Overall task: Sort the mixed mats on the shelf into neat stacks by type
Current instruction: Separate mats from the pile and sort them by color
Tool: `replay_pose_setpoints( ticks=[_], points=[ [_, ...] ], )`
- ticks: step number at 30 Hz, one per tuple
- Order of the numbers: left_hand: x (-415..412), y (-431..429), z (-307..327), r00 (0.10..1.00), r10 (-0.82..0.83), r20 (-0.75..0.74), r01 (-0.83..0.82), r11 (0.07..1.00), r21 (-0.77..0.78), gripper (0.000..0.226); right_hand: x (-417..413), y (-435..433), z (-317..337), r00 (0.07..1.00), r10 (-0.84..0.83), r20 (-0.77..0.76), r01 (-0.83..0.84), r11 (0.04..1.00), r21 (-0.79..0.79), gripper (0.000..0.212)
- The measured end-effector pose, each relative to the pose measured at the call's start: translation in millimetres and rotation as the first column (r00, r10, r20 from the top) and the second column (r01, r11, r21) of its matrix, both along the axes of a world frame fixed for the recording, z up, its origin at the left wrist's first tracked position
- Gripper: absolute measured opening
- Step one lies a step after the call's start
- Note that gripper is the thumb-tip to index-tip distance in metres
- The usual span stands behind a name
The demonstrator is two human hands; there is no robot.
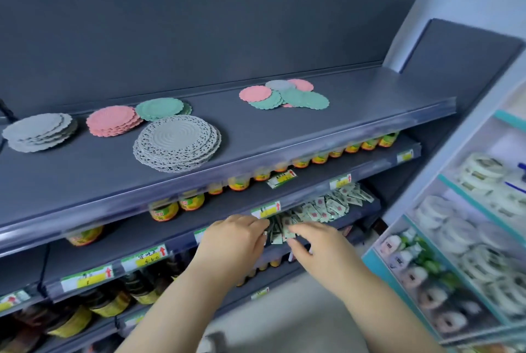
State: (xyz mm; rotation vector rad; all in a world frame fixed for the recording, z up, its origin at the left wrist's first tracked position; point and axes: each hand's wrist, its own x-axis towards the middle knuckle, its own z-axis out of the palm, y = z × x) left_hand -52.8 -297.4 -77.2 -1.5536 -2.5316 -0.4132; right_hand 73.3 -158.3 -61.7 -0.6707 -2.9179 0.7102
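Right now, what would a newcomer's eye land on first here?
The loose jumble of pink, green and grey scalloped round mats on the right of the grey top shelf, against four neat mat stacks at its left. Then the left hand and right hand, lower down among small printed sachets, not at the mats.

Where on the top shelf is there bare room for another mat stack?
Bare shelf lies between the lacy grey stack and the mixed pile, and right of that pile. Crowded at left: plain grey stack, pink stack, green stack close together.
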Motion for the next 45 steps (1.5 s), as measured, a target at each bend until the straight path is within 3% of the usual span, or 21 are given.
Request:
replay_pose_setpoints(
  ticks=[3, 10, 18, 27, 32, 37, 41, 45],
  points=[
    [12, 19, -7, 1.0, -0.026, 0.002, 0.026, 1.0, 0.009, 0.036, 16, 17, -6, 0.999, -0.009, 0.033, 0.01, 1.0, -0.012, 0.033],
    [8, 89, 10, 0.997, -0.066, -0.047, 0.07, 0.993, 0.091, 0.038, 8, 76, -12, 0.998, -0.009, -0.055, 0.007, 1.0, -0.021, 0.03],
    [-51, 207, 45, 0.991, -0.02, -0.132, 0.045, 0.982, 0.184, 0.024, -41, 197, 38, 0.962, -0.005, -0.274, 0.03, 0.996, 0.088, 0.034],
    [-108, 310, 50, 0.989, 0.029, -0.144, -0.004, 0.985, 0.171, 0.02, -87, 309, 57, 0.934, -0.045, -0.355, 0.065, 0.997, 0.044, 0.028],
    [-126, 335, 41, 0.983, 0.138, -0.117, -0.126, 0.986, 0.104, 0.024, -130, 355, 49, 0.944, 0.094, -0.318, -0.083, 0.995, 0.049, 0.028],
    [-134, 358, 39, 0.933, 0.33, -0.143, -0.318, 0.943, 0.098, 0.018, -180, 397, 46, 0.917, 0.338, -0.21, -0.33, 0.941, 0.076, 0.032],
    [-127, 371, 41, 0.87, 0.465, -0.162, -0.458, 0.885, 0.084, 0.032, -213, 416, 50, 0.806, 0.577, -0.13, -0.569, 0.817, 0.093, 0.031],
    [-111, 384, 42, 0.801, 0.584, -0.133, -0.584, 0.811, 0.043, 0.035, -242, 430, 47, 0.627, 0.779, -0.008, -0.761, 0.615, 0.204, 0.023]
  ],
)
